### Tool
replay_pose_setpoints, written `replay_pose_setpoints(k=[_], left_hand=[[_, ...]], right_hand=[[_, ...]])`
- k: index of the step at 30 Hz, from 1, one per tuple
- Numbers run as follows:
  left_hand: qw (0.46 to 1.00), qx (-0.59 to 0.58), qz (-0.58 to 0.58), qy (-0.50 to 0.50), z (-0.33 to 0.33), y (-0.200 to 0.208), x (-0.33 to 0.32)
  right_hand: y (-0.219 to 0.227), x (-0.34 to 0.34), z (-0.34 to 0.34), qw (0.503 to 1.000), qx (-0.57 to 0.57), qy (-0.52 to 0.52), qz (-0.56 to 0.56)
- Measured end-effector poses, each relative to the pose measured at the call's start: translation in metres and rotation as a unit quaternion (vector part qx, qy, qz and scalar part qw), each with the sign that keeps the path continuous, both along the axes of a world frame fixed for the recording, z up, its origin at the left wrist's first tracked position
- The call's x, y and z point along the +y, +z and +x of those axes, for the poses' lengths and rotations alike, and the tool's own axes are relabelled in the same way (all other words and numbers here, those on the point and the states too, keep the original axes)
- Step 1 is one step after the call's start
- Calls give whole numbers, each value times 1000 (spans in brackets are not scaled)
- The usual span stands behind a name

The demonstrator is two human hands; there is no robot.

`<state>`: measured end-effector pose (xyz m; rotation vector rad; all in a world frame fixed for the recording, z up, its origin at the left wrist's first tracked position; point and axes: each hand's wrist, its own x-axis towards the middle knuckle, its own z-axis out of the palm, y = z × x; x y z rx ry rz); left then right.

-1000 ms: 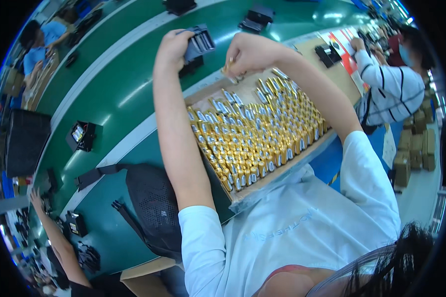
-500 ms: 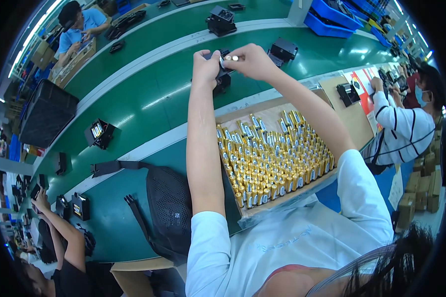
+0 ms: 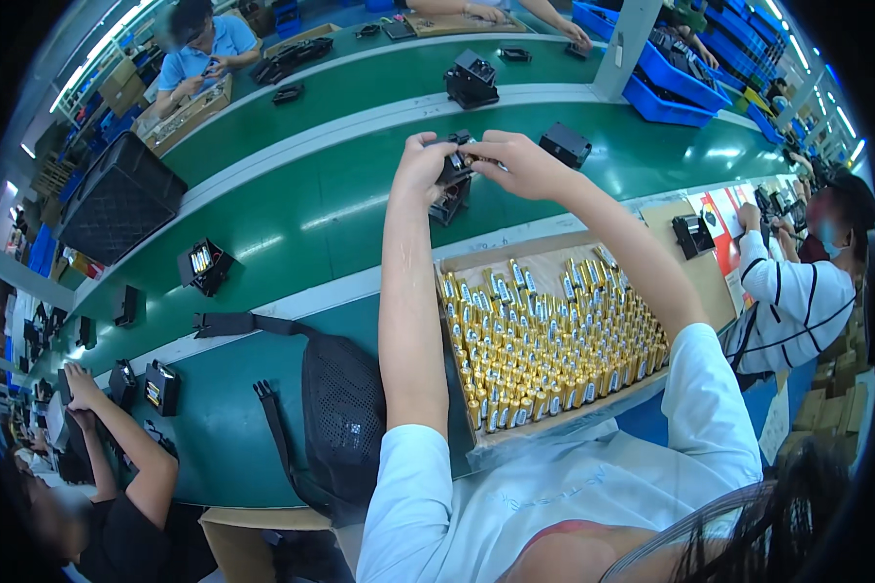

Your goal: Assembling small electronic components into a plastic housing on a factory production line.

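Over the green conveyor, my left hand (image 3: 423, 170) is closed on a black battery-compartment device (image 3: 448, 202), tilted and partly covered by my fingers. Against its upper part, my right hand (image 3: 527, 165) pinches gold-coloured batteries (image 3: 472, 158); how many is hidden by the fingers. Below my forearms, a cardboard tray (image 3: 515, 255) holds many gold batteries (image 3: 554, 340) standing on end, with bare cardboard showing along its far side.
Black devices stand on the conveyor: one (image 3: 204, 265) at left with batteries in it, another (image 3: 565, 146) right of my hands. A black bag (image 3: 345, 413) lies left of the tray. Co-workers sit left, right and across; blue bins (image 3: 671, 92) stand far right.
My right hand has brought the batteries against the device, their ends now mostly covered. The whole view has shifted slightly, and a co-worker's arms show at the top.
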<state>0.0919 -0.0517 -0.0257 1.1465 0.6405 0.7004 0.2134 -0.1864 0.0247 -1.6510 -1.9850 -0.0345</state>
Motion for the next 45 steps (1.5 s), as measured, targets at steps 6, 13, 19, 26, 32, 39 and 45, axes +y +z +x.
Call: replay_pose_setpoints(k=[6, 13, 19, 26, 32, 39, 45], left_hand=[[998, -39, -24, -43, -1, -4, 11], [998, -26, -26, -52, -1, -6, 24], [993, -61, -94, -33, -15, 3, 18], [985, -97, -135, -40, -21, 0, 24], [991, -61, -114, -13, -25, 6, 22], [995, -46, -75, -56, -31, 5, 23], [993, -60, -69, -71, -34, 2, 26]], right_hand=[[15, 9, 2, 998, 13, 14, -54], [24, 25, 6, 998, -15, 57, -35], [5, 25, 3, 995, 35, 93, 7], [-1, 40, 4, 992, 96, 72, 27], [4, 46, 0, 985, 169, 10, -37], [14, 56, 15, 996, 31, 67, -55], [-7, 65, 10, 991, -15, 95, 97]])
